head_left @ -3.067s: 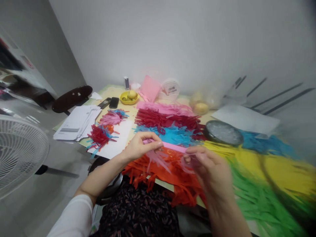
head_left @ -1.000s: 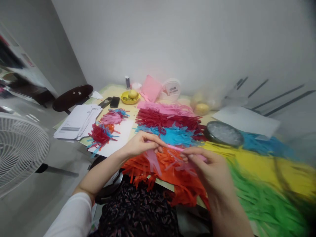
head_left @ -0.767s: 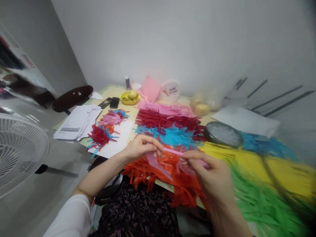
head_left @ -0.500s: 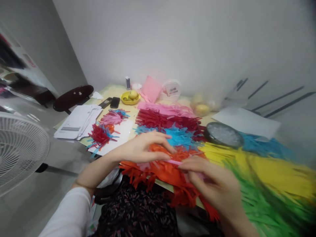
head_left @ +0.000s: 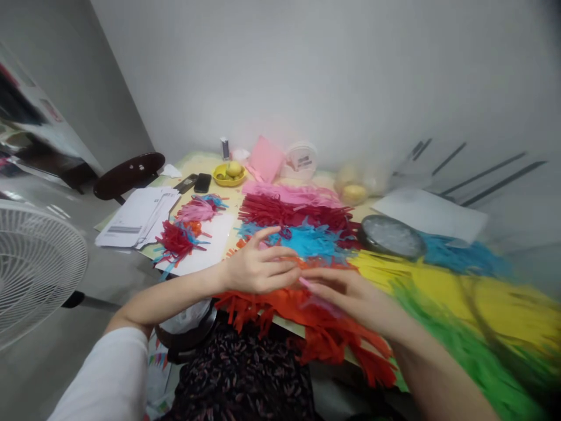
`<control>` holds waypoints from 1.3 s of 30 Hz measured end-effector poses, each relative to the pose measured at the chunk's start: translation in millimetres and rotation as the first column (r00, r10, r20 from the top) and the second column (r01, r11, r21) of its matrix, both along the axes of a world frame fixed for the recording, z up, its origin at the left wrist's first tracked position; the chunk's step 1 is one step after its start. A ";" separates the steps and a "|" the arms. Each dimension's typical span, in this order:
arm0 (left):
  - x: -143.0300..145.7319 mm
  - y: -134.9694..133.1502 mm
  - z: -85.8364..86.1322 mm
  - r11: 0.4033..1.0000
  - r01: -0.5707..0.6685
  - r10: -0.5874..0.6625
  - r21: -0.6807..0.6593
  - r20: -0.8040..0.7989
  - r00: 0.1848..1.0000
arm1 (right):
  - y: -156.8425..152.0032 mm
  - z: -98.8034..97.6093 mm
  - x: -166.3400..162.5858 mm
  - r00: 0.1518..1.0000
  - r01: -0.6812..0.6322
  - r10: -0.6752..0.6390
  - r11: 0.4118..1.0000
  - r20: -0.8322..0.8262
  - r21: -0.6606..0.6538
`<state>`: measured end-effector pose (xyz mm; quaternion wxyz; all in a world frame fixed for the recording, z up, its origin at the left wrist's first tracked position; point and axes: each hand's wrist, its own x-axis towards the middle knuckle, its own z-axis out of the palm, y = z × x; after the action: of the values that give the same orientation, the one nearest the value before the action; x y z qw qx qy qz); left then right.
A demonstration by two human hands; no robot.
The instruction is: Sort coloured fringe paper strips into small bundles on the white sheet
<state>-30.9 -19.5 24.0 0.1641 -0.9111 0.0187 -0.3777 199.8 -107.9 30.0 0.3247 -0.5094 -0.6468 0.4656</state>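
Both my hands meet over the near middle of the table. A thin pink paper strip (head_left: 305, 283) shows between their fingertips. My right hand (head_left: 350, 292) is closed on the strip, its fingers pointing left. My left hand (head_left: 260, 269) reaches in from the left, index finger raised and the other fingers bent against the strip; its thumb is hidden. Below them lies fringed orange tissue paper (head_left: 280, 307), its cut ends hanging over the table edge. Behind are rows of fringed blue paper (head_left: 313, 238), dark red paper (head_left: 289, 209) and pink paper (head_left: 293, 192).
At left lie tissue pompoms (head_left: 177, 238), a paper stack (head_left: 135, 215), phones (head_left: 202, 183) and a yellow fruit bowl (head_left: 228, 175). Right are a dark round dish (head_left: 392, 235), yellow fringe (head_left: 438, 280) and green fringe (head_left: 473, 356). A fan (head_left: 39, 275) stands at far left.
My hands have come closer together until the fingertips meet. The left index finger has lifted, and less of the pink strip shows between them.
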 end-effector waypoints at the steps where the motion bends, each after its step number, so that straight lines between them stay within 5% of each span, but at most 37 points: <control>1: -0.5 0.1 -2.0 1.000 0.022 -0.022 0.019 0.025 0.999 | 2.7 -3.9 -7.6 0.997 -0.022 0.018 0.998 -0.081 -0.058; 6: -3.0 -2.3 -17.4 0.985 -0.074 0.085 -0.155 0.066 0.994 | 2.8 -20.8 -32.6 0.938 0.034 -0.075 0.992 -0.338 -0.125; 9: 6.7 -9.1 -25.2 0.899 -0.122 0.215 -0.420 0.183 0.959 | 0.4 -21.9 -37.7 0.904 0.138 -0.154 0.988 -0.400 -0.068; 13: 30.0 -18.4 -21.6 0.577 0.050 0.289 -0.815 0.261 0.921 | 3.9 -16.7 -38.5 0.859 0.325 -0.248 0.940 -0.448 0.104; 17: 50.9 -14.7 -10.0 0.210 0.262 0.240 -0.942 0.310 0.920 | 13.9 -14.0 -36.9 0.845 0.465 -0.324 0.838 -0.426 0.286; 20: 64.8 -2.7 -9.9 0.096 0.309 0.256 -0.946 0.323 0.911 | 26.4 -20.2 -36.6 0.853 0.503 -0.364 0.764 -0.374 0.403; 25: 70.8 32.3 -23.0 0.033 0.401 0.463 -0.915 0.370 0.806 | 70.4 -34.6 18.9 0.857 0.388 -0.500 0.787 0.127 0.480; 30: 38.6 59.2 -16.0 0.175 0.395 0.609 -0.902 0.415 0.676 | 123.3 -52.4 156.6 0.622 0.570 -0.670 0.743 0.405 0.351; 34: 26.1 56.8 -9.9 0.180 0.249 0.570 -0.951 0.308 0.762 | 148.2 -84.3 217.9 0.589 0.555 -0.543 0.810 0.599 0.188; 39: 39.9 51.7 -19.7 0.058 0.207 0.529 -0.977 0.206 0.823 | 162.6 -112.4 226.1 0.600 0.533 -0.457 0.840 0.657 0.097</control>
<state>9.0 32.2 4.4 -0.4551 -0.6247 -0.3960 -0.4957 425.9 54.7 -82.3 0.1642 -0.8151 -0.5248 0.1822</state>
